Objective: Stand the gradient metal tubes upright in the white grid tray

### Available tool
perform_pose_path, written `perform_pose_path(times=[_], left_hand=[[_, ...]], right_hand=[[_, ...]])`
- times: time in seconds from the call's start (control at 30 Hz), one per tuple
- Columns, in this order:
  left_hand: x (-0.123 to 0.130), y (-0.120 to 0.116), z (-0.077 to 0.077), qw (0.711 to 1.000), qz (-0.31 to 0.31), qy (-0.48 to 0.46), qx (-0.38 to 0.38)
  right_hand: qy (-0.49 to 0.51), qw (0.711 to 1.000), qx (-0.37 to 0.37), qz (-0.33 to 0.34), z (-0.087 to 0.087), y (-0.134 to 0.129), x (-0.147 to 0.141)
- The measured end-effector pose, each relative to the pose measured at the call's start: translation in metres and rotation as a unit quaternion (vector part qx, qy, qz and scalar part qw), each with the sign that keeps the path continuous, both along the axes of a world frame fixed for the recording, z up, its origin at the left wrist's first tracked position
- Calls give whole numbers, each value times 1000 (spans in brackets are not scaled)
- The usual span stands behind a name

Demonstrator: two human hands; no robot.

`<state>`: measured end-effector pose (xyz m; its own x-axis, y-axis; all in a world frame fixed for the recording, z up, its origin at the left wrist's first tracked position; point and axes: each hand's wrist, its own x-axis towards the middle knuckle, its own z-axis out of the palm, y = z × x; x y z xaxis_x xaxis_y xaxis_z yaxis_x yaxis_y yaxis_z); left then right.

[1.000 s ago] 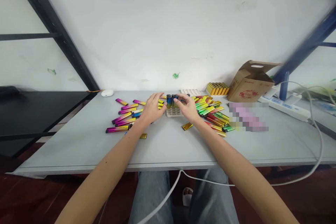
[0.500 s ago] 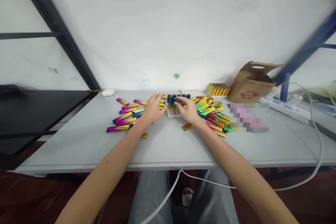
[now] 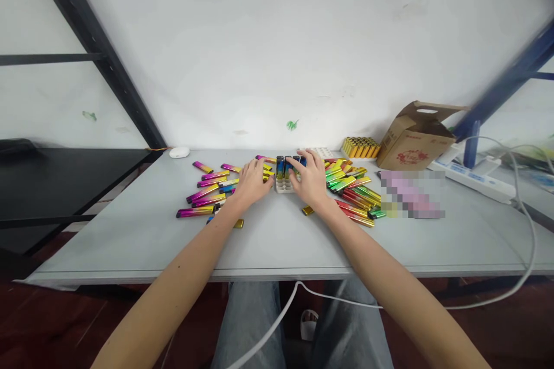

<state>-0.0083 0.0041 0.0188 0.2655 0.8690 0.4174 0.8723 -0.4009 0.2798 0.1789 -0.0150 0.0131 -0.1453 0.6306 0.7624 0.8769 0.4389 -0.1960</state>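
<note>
A pale tray with holes (image 3: pixel 284 186) stands in the middle of the table. Several shiny blue-and-yellow tubes with dark tops (image 3: pixel 280 166) stand upright in it, partly hidden by my right hand (image 3: pixel 310 181). That hand is open, fingers spread over the tubes' tops. To the left, my left hand (image 3: pixel 251 184) is open beside purple-and-yellow flat tubes (image 3: pixel 210 187), with nothing visible in it; its fingertips lie close to some of them. Green, red and yellow tubes (image 3: pixel 357 193) are heaped to the right of my right hand. A short gold piece (image 3: pixel 307 210) lies below my right wrist.
A holder full of orange tubes (image 3: pixel 361 148) and an open cardboard box (image 3: pixel 415 147) stand at the back right. Beyond are a power strip (image 3: pixel 471 179) and a white cable (image 3: pixel 528 242). A small white case (image 3: pixel 179 152) sits at the back left.
My right hand has let go of a dark-topped tube in the tray, and its fingers have spread and lifted. My left hand has shifted slightly left and down, away from the tray.
</note>
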Motion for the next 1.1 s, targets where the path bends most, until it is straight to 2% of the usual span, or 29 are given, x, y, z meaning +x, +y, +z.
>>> perform_pose_path(times=[0.17, 0.33, 0.6, 0.77, 0.93, 1.1], left_hand=[[7, -17, 6, 990, 125, 57, 24], [12, -27, 11, 983, 167, 55, 49], [15, -30, 15, 989, 140, 33, -30], [13, -25, 9, 996, 90, 7, -29], [-2, -8, 1, 999, 37, -24, -21], [-21, 6, 3, 997, 65, 13, -31]], right_hand=[[-13, 1000, -13, -17, -4, -1, -5], [2, 999, -31, -17, -3, -3, -8], [8, 999, -43, -4, -2, -3, -7], [-1, 998, -55, -5, -2, -2, -7], [-1, 999, -53, -6, -1, -3, -7], [15, 999, -44, 3, -1, -4, -7]])
